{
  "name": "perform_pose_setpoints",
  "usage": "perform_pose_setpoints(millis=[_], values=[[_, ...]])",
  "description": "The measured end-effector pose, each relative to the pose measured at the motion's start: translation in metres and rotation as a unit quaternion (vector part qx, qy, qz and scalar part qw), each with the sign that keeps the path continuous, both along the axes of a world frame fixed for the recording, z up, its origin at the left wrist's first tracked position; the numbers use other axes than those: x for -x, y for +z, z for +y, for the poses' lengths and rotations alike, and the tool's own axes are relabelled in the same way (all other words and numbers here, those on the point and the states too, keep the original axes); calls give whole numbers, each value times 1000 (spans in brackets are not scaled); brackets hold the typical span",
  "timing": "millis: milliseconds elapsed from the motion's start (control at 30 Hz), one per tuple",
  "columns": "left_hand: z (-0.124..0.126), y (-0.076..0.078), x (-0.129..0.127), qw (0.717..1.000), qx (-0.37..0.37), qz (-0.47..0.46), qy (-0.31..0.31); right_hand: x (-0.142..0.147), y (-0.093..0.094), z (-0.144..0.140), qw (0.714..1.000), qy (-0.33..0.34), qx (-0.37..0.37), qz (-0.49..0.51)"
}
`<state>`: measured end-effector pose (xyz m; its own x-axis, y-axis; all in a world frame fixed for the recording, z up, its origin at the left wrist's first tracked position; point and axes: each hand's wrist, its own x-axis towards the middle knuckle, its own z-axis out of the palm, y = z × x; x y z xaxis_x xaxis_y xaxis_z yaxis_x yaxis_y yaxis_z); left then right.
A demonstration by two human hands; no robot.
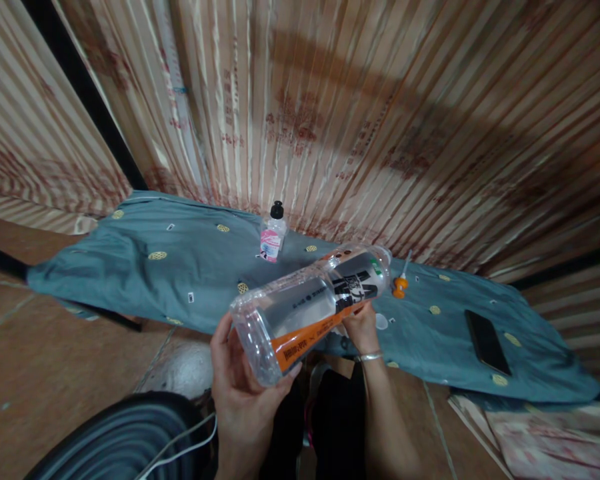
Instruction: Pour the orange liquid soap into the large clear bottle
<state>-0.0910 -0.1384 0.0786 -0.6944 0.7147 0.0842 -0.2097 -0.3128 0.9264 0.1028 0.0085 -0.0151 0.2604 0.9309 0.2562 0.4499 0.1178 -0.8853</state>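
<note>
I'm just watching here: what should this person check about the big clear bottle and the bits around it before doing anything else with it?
1. Left hand supports the base of the clear bottle: ok.
2. Right hand grips the bottle near its label: ok.
3. Bottle is capped: cannot tell, the neck end is blurred.
4. Bottle looks empty, nothing to spill: ok.
5. Small black-capped bottle stands upright on the blue cloth, apart from the hands: ok.
6. Phone lies flat on the cloth, off to the side: ok.
</note>
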Motion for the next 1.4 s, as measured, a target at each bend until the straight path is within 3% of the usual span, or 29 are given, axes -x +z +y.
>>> perform_pose_setpoints(millis=[667, 1000, 1400], values=[[1, -2, 1, 1000, -16, 26, 2, 1, 4, -2, 1000, 4, 2, 8], [0, 13, -5, 1000, 13, -21, -3, 1, 0, -1, 999, -32, 22, -5], [0, 13, -5, 1000, 9, -16, 1, 3, 6, -2, 999, -23, 25, -2]])
